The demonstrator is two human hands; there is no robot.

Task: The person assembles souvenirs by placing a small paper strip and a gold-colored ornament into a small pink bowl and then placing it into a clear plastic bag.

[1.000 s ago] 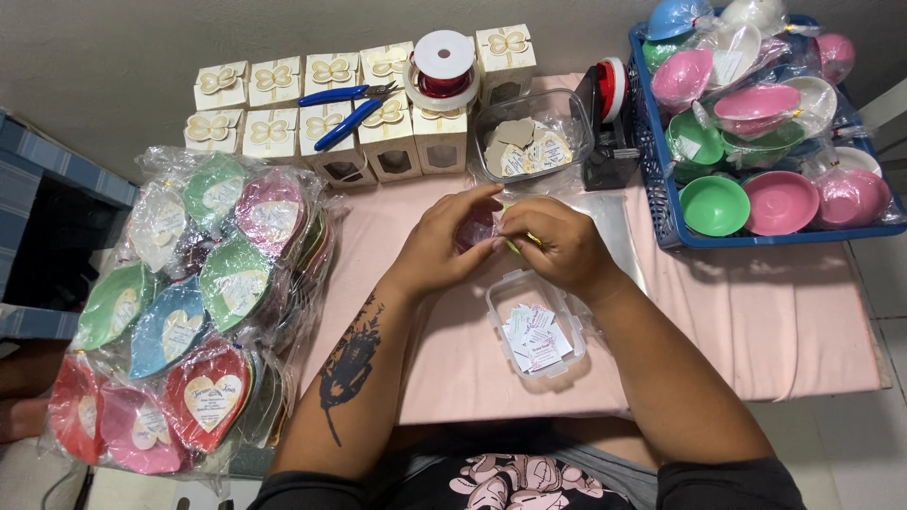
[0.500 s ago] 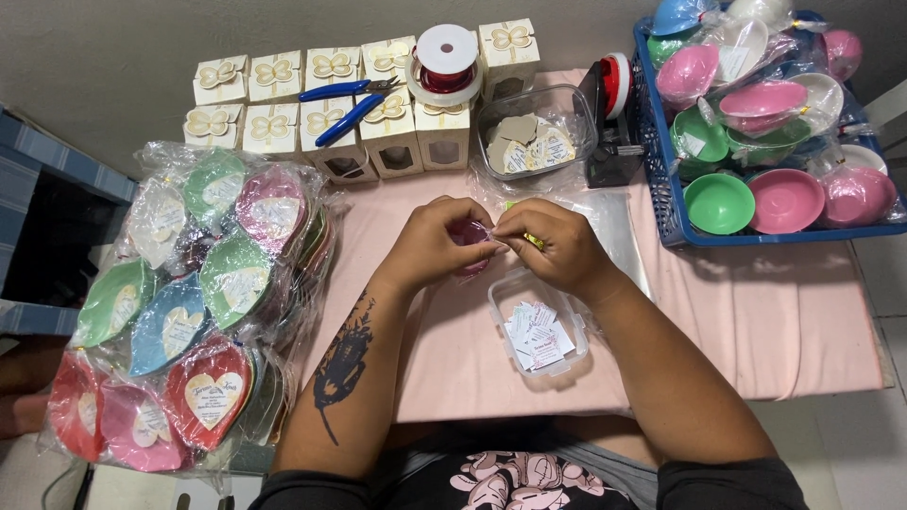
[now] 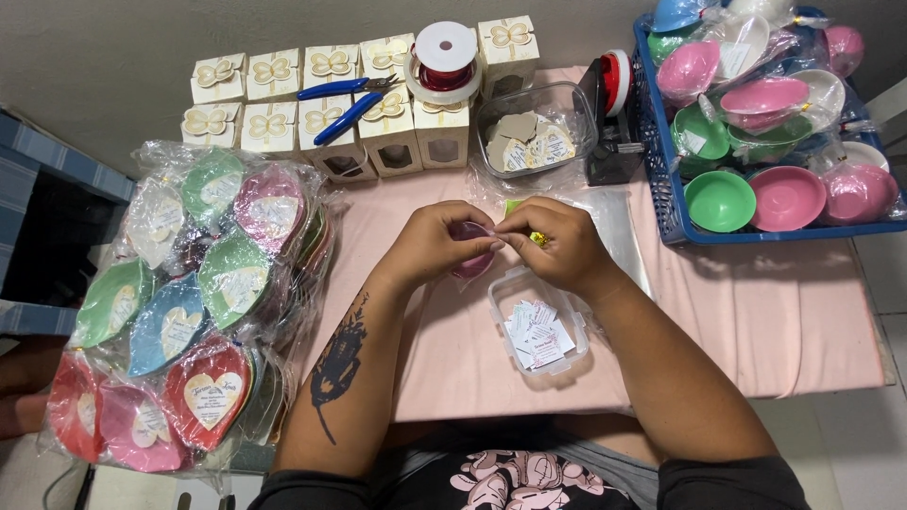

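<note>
Head view shows me both hands meeting above the pink bench (image 3: 756, 321): my left hand (image 3: 435, 244) has its fingers curled shut around a small pink dish (image 3: 472, 264), lying directly between it and my right hand (image 3: 557, 246), whose fingers pinch its near edge.

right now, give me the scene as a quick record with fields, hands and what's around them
left hand: grip closed on a small pink dish, held above the table
right hand: fingertips pinched at the same dish, a yellow ring on one finger
below hands: open clear tub of small paper slips
surface: pink tablecloth
left side: pile of wrapped leaf-shaped dishes
far edge: white gift boxes, blue pliers, red ribbon spool
right side: blue crate of pink and green bowls
</note>
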